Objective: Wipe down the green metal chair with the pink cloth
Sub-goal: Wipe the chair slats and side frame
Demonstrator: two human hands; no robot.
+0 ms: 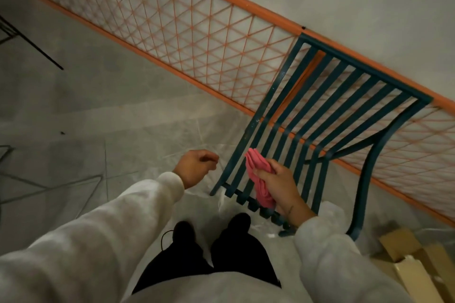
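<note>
The green metal chair [327,96], made of long flat slats, stands in front of me at the right, its back against an orange railing. My right hand [280,184] grips the bunched pink cloth [258,174] and holds it over the seat slats near the chair's front edge. My left hand [197,167] hovers just left of the chair's front corner with its fingers loosely curled and nothing in it, not touching the chair.
An orange railing with lattice mesh [172,19] runs diagonally behind the chair. Clear plastic sheeting [187,128] covers the floor under the chair and my feet. Cardboard pieces [413,265] lie at the lower right. Thin black metal legs [29,42] stand at the far left.
</note>
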